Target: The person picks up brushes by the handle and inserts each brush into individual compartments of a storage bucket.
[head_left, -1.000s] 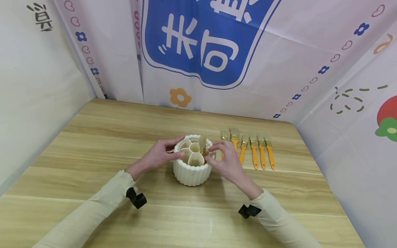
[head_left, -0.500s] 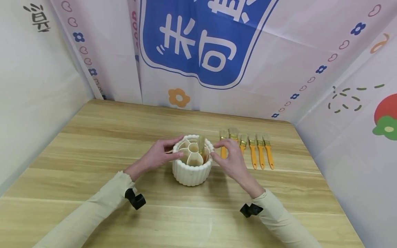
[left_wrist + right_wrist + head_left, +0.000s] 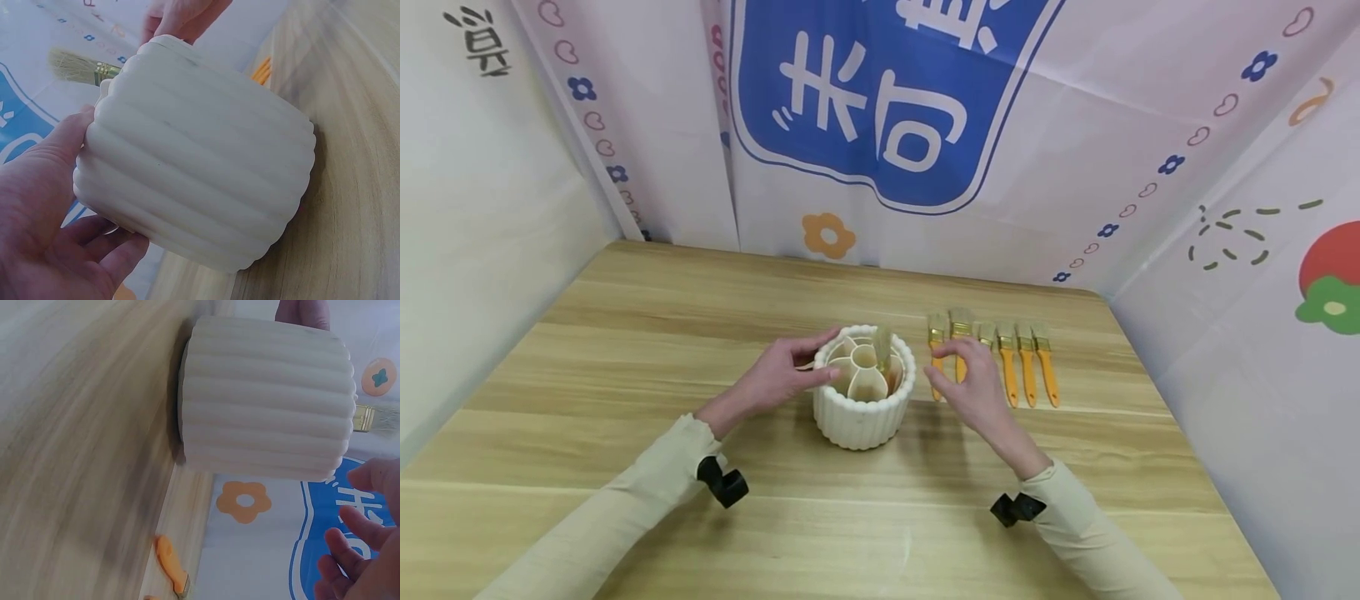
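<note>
A round white ribbed brush holder (image 3: 857, 423) stands on the wooden table, its inside split into petal-shaped compartments round a central ring. One paintbrush (image 3: 882, 343) stands bristles-up in a right-hand compartment. My left hand (image 3: 781, 373) holds the holder's left side. In the left wrist view its thumb lies at the rim and the fingers bend against the ribbed wall (image 3: 194, 150). To the right of the holder, my right hand (image 3: 973, 385) hovers with nothing in it, thumb and fingers apart, overlapping the nearest orange-handled paintbrushes (image 3: 936, 333) in the head view.
Several orange-handled paintbrushes (image 3: 1028, 367) lie side by side on the table (image 3: 737, 533) right of the holder, bristles pointing to the back. A printed cloth backdrop (image 3: 775, 208) rises behind the table's far edge, with pale walls (image 3: 482, 183) on both sides.
My right hand has let go of the paintbrush in the holder and drawn back to the right, toward the lying brushes. My left hand stays on the holder.
</note>
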{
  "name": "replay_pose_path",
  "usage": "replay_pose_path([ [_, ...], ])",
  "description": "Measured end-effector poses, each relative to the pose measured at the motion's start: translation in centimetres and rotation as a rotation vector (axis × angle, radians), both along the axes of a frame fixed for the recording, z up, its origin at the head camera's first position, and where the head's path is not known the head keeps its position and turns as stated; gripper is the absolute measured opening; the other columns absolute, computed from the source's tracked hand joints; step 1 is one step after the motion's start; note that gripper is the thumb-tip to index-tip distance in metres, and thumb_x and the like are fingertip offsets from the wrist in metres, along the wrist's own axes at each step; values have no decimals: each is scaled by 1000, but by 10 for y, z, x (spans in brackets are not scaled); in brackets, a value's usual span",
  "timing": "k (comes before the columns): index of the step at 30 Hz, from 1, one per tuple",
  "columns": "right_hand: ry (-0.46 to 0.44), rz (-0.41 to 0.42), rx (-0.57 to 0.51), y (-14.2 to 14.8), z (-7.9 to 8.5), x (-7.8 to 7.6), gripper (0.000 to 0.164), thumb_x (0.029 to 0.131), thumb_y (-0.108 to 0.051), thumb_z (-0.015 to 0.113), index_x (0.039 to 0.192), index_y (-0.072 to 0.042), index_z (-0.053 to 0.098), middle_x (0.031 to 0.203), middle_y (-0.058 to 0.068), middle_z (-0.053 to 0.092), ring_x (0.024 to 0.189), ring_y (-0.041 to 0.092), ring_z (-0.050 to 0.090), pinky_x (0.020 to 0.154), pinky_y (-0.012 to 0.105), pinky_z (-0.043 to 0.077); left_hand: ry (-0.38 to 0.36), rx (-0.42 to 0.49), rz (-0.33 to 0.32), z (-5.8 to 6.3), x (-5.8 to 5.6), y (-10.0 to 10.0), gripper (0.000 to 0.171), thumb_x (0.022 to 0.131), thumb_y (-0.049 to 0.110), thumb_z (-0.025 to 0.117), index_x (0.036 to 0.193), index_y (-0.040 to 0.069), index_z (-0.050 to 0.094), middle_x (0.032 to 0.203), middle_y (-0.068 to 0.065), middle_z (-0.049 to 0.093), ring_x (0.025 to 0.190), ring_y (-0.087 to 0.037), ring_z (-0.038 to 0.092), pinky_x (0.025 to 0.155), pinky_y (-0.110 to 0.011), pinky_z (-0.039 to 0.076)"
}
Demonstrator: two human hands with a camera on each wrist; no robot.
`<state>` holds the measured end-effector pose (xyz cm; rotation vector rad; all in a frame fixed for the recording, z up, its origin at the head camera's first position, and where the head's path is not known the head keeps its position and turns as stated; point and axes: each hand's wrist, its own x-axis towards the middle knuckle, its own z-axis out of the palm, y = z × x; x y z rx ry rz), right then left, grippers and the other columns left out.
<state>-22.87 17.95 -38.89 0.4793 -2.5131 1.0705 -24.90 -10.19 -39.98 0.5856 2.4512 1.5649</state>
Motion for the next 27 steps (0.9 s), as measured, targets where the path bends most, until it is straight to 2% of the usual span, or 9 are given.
replay_pose_path([
  [12,-28,-55,-3,14,-2,-3,20,80,-13,71,95,0,67,106,18,65,110,35,52,101,53,38,-2,0,3,0,-1,0,67,85,29,68,143,12,37,150,-9,35,132,-28,43,106,-41,41],
  [19,-58,-82,0,20,-3,-4,20,81,-14,70,95,0,66,104,17,64,108,34,53,100,53,38,-21,43,-7,0,0,0,66,86,25,68,142,11,38,149,-14,35,129,-29,46,103,-39,44],
  [27,-67,-102,0,29,-8,-6,20,81,-13,70,95,0,66,104,18,64,107,34,53,100,51,37,-8,36,-5,0,-1,0,65,86,24,68,142,10,38,149,-15,35,128,-30,47,103,-39,44],
])
